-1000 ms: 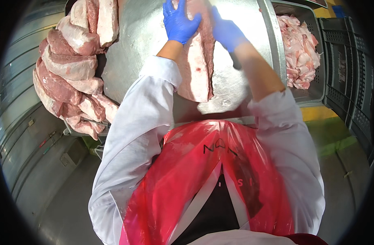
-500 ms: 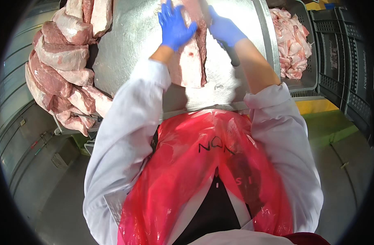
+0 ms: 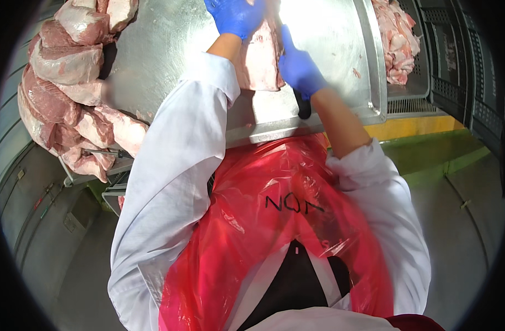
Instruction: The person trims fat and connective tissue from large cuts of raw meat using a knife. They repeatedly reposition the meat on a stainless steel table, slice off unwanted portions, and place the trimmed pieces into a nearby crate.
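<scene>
A long slab of pale pink meat (image 3: 258, 69) lies on the metal tray (image 3: 153, 66) at the top of the head view. My blue-gloved left hand (image 3: 235, 15) rests on its far part with fingers apart, partly cut off by the upper edge. Beside the slab's right edge, my blue-gloved right hand (image 3: 300, 73) grips a black-handled knife (image 3: 304, 107), with the index finger stretched forward along it. The blade is hard to make out under the hand and glare.
A large pile of meat cuts (image 3: 65, 66) covers the tray's left side. To the right, a grey bin holds pale trimmings (image 3: 395, 41), with dark plastic crates (image 3: 451, 66) beyond. A yellow strip (image 3: 412, 126) runs below the bin, above a grey and green floor.
The tray, slab and piles have shifted upward in the view. My right hand with the knife has come back toward my body along the slab, while my left hand sits higher in the picture.
</scene>
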`<action>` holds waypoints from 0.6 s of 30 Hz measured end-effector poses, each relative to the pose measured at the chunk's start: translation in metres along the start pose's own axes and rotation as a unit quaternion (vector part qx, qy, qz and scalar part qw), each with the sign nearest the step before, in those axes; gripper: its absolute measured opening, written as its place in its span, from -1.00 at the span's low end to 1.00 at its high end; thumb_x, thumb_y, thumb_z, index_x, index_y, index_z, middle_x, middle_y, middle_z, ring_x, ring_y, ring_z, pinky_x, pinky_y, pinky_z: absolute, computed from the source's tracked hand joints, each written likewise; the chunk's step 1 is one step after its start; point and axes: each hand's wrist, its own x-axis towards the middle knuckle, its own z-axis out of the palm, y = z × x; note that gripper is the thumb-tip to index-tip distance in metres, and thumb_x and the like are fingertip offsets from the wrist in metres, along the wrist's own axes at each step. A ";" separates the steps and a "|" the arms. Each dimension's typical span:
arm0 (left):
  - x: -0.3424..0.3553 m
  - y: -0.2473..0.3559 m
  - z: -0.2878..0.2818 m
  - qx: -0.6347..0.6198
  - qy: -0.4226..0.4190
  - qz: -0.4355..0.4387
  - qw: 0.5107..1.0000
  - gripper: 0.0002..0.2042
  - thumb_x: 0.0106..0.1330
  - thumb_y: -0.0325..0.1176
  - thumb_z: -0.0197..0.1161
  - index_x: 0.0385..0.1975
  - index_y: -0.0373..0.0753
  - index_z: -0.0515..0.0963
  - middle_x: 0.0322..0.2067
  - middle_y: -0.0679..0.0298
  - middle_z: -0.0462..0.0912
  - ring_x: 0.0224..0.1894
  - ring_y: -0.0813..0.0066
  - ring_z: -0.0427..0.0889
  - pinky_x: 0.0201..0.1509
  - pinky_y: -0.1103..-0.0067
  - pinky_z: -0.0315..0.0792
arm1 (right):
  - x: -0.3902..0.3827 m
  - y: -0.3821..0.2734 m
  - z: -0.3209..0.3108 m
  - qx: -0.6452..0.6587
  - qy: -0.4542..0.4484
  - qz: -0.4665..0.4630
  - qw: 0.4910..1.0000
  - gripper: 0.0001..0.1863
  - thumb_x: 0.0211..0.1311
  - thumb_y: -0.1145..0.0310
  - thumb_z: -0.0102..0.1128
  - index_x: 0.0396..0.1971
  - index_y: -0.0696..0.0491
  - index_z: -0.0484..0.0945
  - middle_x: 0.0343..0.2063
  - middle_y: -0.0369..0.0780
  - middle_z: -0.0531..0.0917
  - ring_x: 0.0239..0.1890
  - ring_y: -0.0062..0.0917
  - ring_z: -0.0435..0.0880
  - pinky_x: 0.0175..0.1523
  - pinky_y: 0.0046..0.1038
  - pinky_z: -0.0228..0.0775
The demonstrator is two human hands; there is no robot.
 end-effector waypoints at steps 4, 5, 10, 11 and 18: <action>0.003 -0.004 0.005 -0.015 -0.013 -0.004 1.000 -0.31 0.06 -0.04 0.32 0.21 -0.25 0.41 0.33 -0.37 0.18 0.36 -0.31 0.18 0.39 0.02 0.12 | -0.088 -0.022 0.022 0.061 -0.009 0.048 0.997 -0.15 0.27 0.50 -0.01 0.51 0.10 -0.20 -0.58 0.06 0.59 -0.55 -0.08 0.62 -0.35 -0.12 0.44; 0.001 -0.010 0.007 -0.005 -0.016 -0.006 1.000 -0.29 0.08 -0.02 0.30 0.25 -0.25 0.37 0.34 -0.35 0.18 0.37 -0.31 0.17 0.40 0.02 0.11 | -0.117 -0.029 0.025 0.099 -0.025 0.048 0.994 -0.14 0.27 0.50 -0.01 0.53 0.04 -0.19 -0.58 0.05 0.59 -0.54 -0.10 0.62 -0.35 -0.15 0.44; 0.030 0.028 0.019 0.100 -0.120 -0.215 0.964 -0.21 0.26 0.04 0.17 0.43 -0.26 0.16 0.37 -0.28 0.17 0.43 -0.22 0.12 0.46 0.06 0.07 | -0.211 -0.054 -0.036 0.077 -0.145 0.132 0.977 -0.15 0.27 0.54 -0.02 0.53 -0.11 -0.12 -0.49 0.08 0.61 -0.49 -0.06 0.61 -0.28 -0.16 0.49; 0.036 0.043 0.009 0.140 -0.150 -0.220 0.954 -0.20 0.28 0.05 0.14 0.45 -0.26 0.11 0.37 -0.26 0.18 0.43 -0.19 0.15 0.44 0.11 0.12 | -0.220 -0.045 -0.053 0.090 -0.151 0.140 0.974 -0.14 0.27 0.55 -0.02 0.54 -0.16 -0.12 -0.51 0.05 0.60 -0.52 -0.14 0.60 -0.29 -0.20 0.50; 0.068 -0.003 -0.020 0.103 -0.266 -0.164 0.944 -0.33 0.22 -0.04 0.28 0.27 -0.28 0.33 0.12 -0.08 0.52 0.17 0.12 0.55 0.15 0.38 0.47 | -0.205 -0.011 -0.121 0.227 0.018 0.291 0.929 -0.09 0.28 0.57 -0.02 0.56 -0.31 -0.14 -0.61 -0.26 0.54 -0.65 -0.66 0.42 -0.53 -0.51 0.38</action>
